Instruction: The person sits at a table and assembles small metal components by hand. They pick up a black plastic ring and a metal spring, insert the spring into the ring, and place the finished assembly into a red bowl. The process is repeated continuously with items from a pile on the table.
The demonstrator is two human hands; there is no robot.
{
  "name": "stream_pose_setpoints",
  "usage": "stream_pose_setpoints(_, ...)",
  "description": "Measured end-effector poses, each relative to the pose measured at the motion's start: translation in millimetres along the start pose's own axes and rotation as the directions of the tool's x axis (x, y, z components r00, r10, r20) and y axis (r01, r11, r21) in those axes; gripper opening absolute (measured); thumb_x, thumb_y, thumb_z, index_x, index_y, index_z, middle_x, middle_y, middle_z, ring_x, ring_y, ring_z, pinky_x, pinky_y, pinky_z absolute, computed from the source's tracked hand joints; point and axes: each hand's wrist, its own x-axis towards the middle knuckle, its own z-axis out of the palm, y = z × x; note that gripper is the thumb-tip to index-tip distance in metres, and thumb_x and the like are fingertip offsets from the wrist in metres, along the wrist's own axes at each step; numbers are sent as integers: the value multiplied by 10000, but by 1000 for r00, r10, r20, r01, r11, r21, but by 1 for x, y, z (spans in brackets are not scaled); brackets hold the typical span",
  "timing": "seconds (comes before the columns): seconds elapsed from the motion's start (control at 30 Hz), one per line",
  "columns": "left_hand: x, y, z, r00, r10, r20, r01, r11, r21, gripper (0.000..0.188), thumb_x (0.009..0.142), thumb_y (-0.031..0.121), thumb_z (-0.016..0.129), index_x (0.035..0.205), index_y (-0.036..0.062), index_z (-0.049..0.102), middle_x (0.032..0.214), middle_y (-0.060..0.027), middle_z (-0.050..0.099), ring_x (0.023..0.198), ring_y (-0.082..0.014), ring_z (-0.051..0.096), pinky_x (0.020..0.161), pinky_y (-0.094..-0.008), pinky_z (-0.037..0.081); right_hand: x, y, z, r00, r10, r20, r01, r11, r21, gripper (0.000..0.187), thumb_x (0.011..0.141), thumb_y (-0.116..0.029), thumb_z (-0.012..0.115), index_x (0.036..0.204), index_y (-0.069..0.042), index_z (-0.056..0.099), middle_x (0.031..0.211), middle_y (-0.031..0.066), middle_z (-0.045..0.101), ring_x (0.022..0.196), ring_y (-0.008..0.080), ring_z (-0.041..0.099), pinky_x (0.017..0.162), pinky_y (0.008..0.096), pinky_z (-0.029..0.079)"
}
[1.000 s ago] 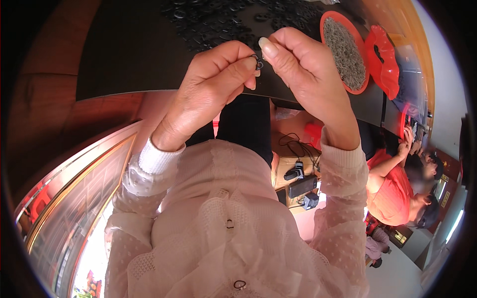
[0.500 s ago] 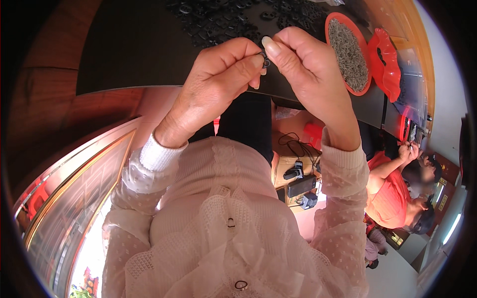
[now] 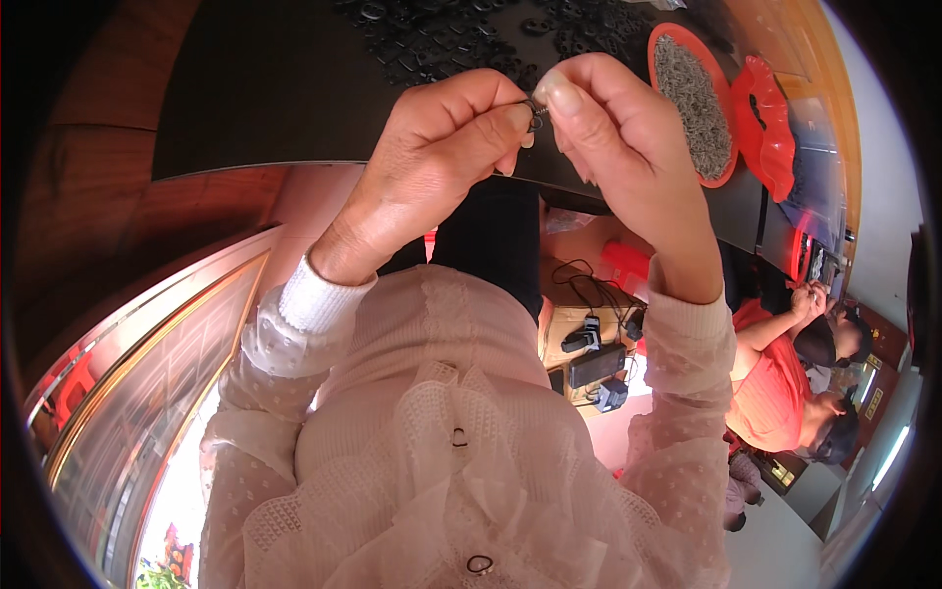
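Above the near edge of the black table point(image 3: 265, 108), my left hand point(image 3: 432, 152) is closed, thumb and forefinger pinching a small black ring-shaped part point(image 3: 536, 123). My right hand point(image 3: 623, 133) meets it from the right, its thumb and fingertips closed on a tiny thin metal piece point(image 3: 542, 110) that touches or nearly touches the black part. How the two fit together is too small to tell. Beyond my hands lie many loose black parts point(image 3: 432, 44) of a similar kind.
To the right stands an orange-red bowl point(image 3: 726, 177) full of small grey metal pieces, beside a red wavy-edged dish point(image 3: 775, 147) with some black parts. Below the table, a box point(image 3: 564, 319) bears cables and black devices. Other people point(image 3: 775, 393) sit at the far right.
My right hand has shifted slightly right and turned, and a thin metal piece now shows at its fingertips. My left hand stays nearly in place, still holding the black part.
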Motion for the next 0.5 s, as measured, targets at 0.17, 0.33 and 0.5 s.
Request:
stream_pose_setpoints(0.17, 0, -1, -2, 1000, 5, -2, -5, 1000, 1, 169, 965, 162, 510, 897, 37, 600, 667, 23, 541, 505, 9, 342, 442, -154, 225, -4, 3, -3, 997, -3, 74, -7, 992, 126, 130, 919, -119, 582, 899, 6, 549, 704, 16, 524, 590, 61, 486, 522, 220, 400)
stream_pose_setpoints(0.33, -2, 4, -1, 999, -33, -6, 33, 999, -7, 167, 962, 166, 514, 892, 41, 601, 671, 33, 535, 519, 16, 350, 449, -147, 230, -2, 3, -2, 997, -29, 76, 24, 998, 59, 93, 910, -90, 585, 893, -8, 546, 685, 21, 529, 587, 74, 506, 521, 228, 405)
stream_pose_setpoints(0.5, -2, 2, -1, 1000, -24, -3, 24, 1000, 3, 158, 960, 164, 518, 893, 46, 599, 677, 43, 527, 543, 25, 363, 462, -137, 238, -1, 6, 5, 994, -113, 15, 114, 989, -91, 151, 917, -122, 591, 841, -13, 519, 604, 67, 494, 530, 125, 493, 487, 280, 387)
